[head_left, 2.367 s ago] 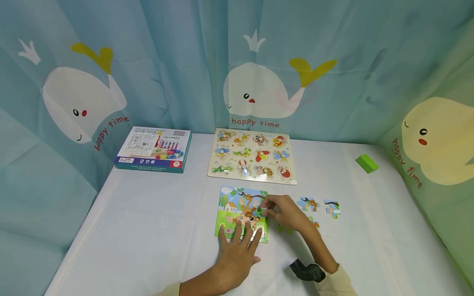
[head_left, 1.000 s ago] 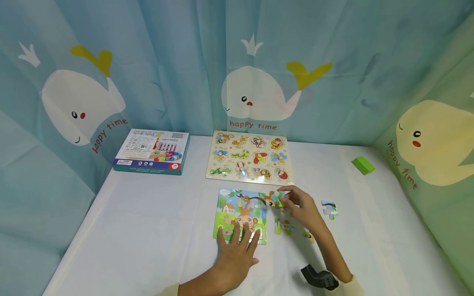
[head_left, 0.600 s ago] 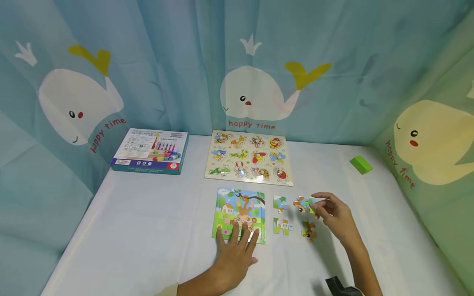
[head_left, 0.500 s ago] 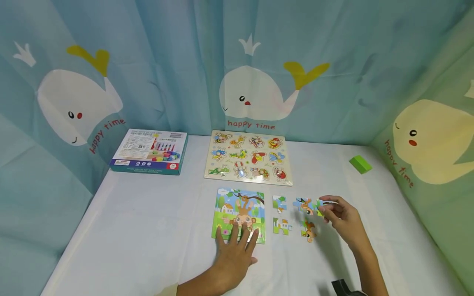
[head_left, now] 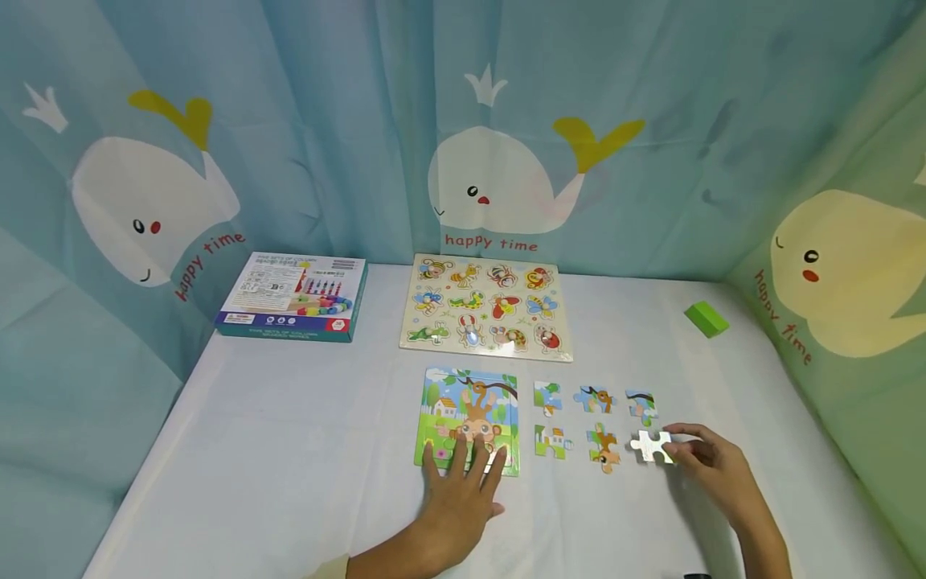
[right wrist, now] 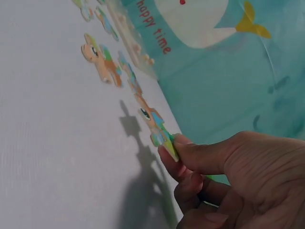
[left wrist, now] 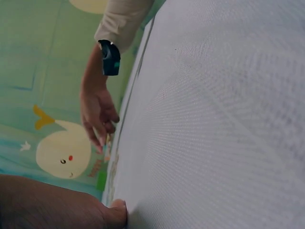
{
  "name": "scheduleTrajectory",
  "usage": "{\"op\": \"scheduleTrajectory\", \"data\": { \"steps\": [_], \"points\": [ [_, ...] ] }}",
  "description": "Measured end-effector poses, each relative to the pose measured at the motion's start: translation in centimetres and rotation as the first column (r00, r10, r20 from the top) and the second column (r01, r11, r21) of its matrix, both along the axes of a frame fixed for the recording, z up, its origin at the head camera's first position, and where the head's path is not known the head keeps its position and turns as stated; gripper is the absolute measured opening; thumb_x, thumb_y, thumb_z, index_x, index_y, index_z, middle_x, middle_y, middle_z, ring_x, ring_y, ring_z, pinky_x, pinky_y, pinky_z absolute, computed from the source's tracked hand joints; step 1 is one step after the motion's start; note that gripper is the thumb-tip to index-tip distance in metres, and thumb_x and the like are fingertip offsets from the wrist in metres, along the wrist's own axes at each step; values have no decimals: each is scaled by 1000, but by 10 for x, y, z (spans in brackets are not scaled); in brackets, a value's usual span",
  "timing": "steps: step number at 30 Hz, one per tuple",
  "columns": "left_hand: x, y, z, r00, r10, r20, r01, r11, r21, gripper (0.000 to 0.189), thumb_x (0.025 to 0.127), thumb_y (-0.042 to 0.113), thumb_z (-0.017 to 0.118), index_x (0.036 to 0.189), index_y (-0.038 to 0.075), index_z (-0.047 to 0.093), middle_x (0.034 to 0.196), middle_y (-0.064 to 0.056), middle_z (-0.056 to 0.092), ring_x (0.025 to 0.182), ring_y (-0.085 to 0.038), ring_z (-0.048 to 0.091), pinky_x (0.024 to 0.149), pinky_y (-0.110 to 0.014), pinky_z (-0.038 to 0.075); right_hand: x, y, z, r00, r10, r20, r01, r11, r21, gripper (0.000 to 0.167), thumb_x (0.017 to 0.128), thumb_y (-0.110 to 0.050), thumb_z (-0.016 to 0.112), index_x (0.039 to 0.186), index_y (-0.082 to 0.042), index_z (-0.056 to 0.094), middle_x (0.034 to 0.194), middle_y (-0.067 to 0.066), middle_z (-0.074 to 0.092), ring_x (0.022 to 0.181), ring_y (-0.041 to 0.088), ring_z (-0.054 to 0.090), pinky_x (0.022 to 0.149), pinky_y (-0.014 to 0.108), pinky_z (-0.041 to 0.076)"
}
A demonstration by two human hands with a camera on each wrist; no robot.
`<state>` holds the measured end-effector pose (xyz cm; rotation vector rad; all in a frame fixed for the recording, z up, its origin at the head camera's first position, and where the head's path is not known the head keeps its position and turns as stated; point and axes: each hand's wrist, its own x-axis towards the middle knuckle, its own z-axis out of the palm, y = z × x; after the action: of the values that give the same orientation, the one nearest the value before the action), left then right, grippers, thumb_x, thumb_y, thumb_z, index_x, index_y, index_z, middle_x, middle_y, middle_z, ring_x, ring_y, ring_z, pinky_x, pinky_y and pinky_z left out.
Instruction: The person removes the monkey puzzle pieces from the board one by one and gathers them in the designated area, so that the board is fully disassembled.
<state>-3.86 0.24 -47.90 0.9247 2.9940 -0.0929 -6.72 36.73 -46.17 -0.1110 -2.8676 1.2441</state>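
My right hand (head_left: 712, 466) pinches a jigsaw piece (right wrist: 155, 121) between thumb and index finger, at the right end of the lower row of loose pieces. In the right wrist view the piece shows an eye, brown, blue and green, and casts a shadow on the cloth. From the head its face glares white. My left hand (head_left: 457, 503) lies with spread fingers on the lower part of the monkey puzzle board (head_left: 441, 394). Beside the board lie several loose pieces, among them a house piece (head_left: 551, 441), a monkey-face piece (head_left: 603, 449) and a branch piece (head_left: 641, 407).
Behind the monkey puzzle lies a wooden insect peg board (head_left: 486, 307). A boxed bead set (head_left: 292, 296) sits at the back left, and a green block (head_left: 706, 318) at the back right. Blue whale-print curtains (head_left: 347, 121) enclose the white-covered table (head_left: 289, 450).
My right hand has lifted the piece off the board's right side, carried it rightward past the upper row, then lowered it toward the near side. My left hand has stayed on the board.
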Motion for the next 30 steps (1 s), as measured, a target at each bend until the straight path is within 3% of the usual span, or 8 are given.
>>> {"op": "scheduleTrajectory", "data": {
  "steps": [12, 21, 30],
  "points": [
    [0, 0, 0, 1000, 10, 18, -10, 1000, 1, 71, 95, 55, 48, 153, 17, 33, 150, -15, 38, 138, -40, 34, 92, -73, 35, -2, 4, -7, 993, -68, 99, 53, 988, 147, 32, 94, -20, 66, 118, 1, 64, 90, 11, 71, 72, -9, 54, 60, 20, 45],
    [0, 0, -1, 1000, 6, 13, -6, 1000, 1, 70, 95, 54, 49, 152, 16, 34, 149, -15, 39, 137, -40, 35, 91, -73, 36, -1, 2, -8, 993, -87, 77, 74, 985, 159, 31, 92, -20, 69, 115, 0, 65, 85, 3, 67, 70, -9, 53, 57, 21, 46],
    [0, 0, 0, 1000, 12, 19, -12, 1000, -3, 70, 95, 55, 48, 153, 17, 34, 149, -15, 39, 138, -40, 35, 92, -73, 37, 0, 1, -7, 993, -86, 77, 73, 984, 160, 30, 92, -19, 69, 115, 0, 65, 85, 3, 67, 69, -9, 53, 56, 21, 46]
  ]
}}
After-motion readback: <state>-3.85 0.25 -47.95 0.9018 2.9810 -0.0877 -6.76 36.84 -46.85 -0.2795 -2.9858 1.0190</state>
